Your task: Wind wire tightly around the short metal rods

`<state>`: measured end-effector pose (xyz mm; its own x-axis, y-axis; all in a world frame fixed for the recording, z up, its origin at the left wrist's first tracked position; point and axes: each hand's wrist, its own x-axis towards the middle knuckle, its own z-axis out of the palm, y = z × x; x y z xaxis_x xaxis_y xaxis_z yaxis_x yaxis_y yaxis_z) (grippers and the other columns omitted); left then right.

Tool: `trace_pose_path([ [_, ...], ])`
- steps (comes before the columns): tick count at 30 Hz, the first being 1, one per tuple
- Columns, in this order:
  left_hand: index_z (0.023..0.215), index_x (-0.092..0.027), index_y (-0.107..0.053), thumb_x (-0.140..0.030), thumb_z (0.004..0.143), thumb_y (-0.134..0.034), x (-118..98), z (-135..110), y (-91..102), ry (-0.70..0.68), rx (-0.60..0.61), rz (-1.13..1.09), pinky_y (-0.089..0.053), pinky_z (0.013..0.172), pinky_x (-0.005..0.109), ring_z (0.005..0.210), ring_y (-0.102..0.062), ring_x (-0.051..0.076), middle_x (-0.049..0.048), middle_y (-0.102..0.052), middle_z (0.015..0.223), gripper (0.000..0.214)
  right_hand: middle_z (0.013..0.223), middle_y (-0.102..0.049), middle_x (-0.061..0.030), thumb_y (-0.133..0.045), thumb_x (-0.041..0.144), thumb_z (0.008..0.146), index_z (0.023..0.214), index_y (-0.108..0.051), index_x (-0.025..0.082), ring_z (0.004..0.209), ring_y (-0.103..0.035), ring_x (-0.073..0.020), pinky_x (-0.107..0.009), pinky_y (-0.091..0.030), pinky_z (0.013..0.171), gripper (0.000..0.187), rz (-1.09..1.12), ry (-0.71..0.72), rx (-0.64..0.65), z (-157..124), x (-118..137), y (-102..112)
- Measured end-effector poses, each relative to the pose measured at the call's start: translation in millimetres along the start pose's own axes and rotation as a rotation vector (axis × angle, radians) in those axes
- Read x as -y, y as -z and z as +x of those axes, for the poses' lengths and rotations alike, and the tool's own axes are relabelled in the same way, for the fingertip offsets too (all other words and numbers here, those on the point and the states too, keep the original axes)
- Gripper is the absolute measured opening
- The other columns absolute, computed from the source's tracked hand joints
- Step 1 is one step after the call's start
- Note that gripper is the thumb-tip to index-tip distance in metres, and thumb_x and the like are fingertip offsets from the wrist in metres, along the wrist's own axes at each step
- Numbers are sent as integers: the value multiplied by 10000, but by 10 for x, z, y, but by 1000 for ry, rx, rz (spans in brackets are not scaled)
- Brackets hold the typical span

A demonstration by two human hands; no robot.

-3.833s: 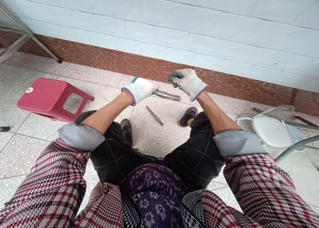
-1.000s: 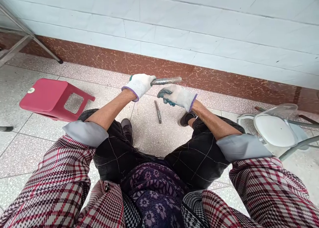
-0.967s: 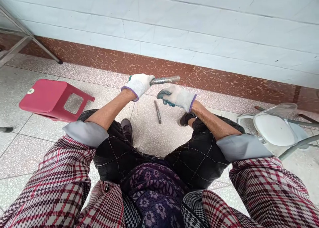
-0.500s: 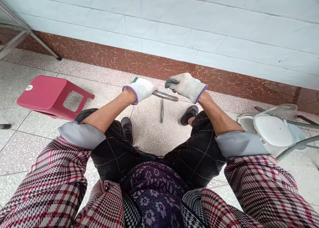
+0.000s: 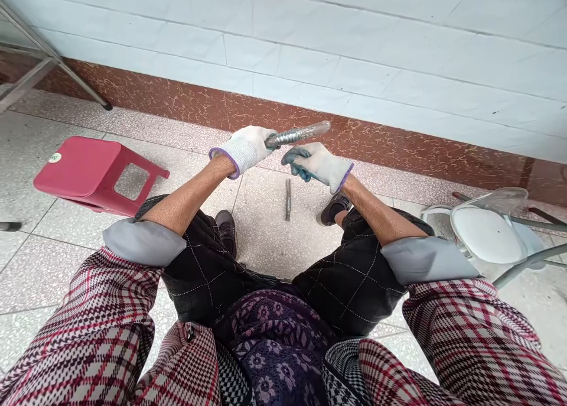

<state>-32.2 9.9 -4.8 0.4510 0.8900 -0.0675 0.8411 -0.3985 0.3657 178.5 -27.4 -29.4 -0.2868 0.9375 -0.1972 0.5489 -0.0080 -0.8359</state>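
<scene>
My left hand (image 5: 250,146), in a white knit glove with a purple cuff, grips one end of a slim silvery rod-shaped bundle (image 5: 296,135) that looks wrapped in clear plastic. Its free end points right and slightly up, in front of the wall base. Just below that end is my right hand (image 5: 312,163), gloved in white with grey-blue fingers. Those fingers are curled in toward the thumb, and anything between them is too small to make out. On the floor between my feet lies another thin silvery rod-like piece (image 5: 288,199).
To the left a red plastic stool (image 5: 84,166) lies tipped on its side. A metal-legged stand (image 5: 71,75) is behind it. At the right is a folding chair with a white seat (image 5: 487,231). The tiled wall (image 5: 283,39) rises ahead.
My left hand has turned the bundle, so its free end has swung up from pointing slightly down. My right hand has moved a little left and down, now beneath the bundle.
</scene>
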Motion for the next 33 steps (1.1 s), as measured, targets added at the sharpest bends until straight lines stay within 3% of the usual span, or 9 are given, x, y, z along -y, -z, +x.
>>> trace_pose_path([
  [5,1261,-248,-816,-326,1022,-547,68,155,-63,88,-5,116,-473,780,328,917,-696,220,82,-782,967,368,912,-763,-85,-650,374,1089,1090,-796,193,746,-687,-197,-338,-587,651,233,-186,68,33,-230,47,-52],
  [10,1332,-253,-788,-254,1044,-491,153,206,-81,126,56,353,-513,832,384,961,-732,283,129,-799,1025,414,1218,-739,-95,-669,461,1102,1269,-725,199,957,-726,-198,-378,-643,838,316,-248,65,80,-374,85,-59],
  [15,1348,-230,-786,-199,998,-598,124,128,-175,77,192,534,-533,878,387,971,-748,292,157,-805,1048,398,1037,-789,-84,-663,379,1079,1126,-823,252,837,-722,-223,-367,-602,733,209,-322,47,18,-268,121,86],
  [20,1269,-246,-812,-176,1003,-509,-138,-66,-200,-165,348,450,-509,802,379,896,-738,283,139,-797,984,409,887,-786,-70,-605,215,975,1053,-854,200,808,-723,-223,-348,-552,765,261,-481,26,-11,12,121,359],
  [24,1308,-288,-800,-245,1015,-515,-227,-159,-47,-125,246,278,-478,763,360,865,-723,265,87,-781,885,411,847,-775,-59,-606,244,908,967,-815,177,733,-673,-191,-298,-515,666,227,-286,77,-13,110,46,391],
  [28,1303,-300,-804,-291,1021,-543,-74,-136,80,-51,62,167,-467,773,342,896,-721,241,65,-788,934,384,778,-739,-61,-656,412,940,989,-782,205,580,-553,-160,-290,-410,484,247,-101,7,-16,78,-29,180],
  [33,1272,-304,-809,-307,1025,-572,67,-45,90,32,19,168,-459,774,326,921,-716,233,59,-783,928,343,812,-765,-65,-695,474,1000,1042,-800,227,652,-608,-179,-314,-490,552,271,-160,24,49,-60,22,-111],
])
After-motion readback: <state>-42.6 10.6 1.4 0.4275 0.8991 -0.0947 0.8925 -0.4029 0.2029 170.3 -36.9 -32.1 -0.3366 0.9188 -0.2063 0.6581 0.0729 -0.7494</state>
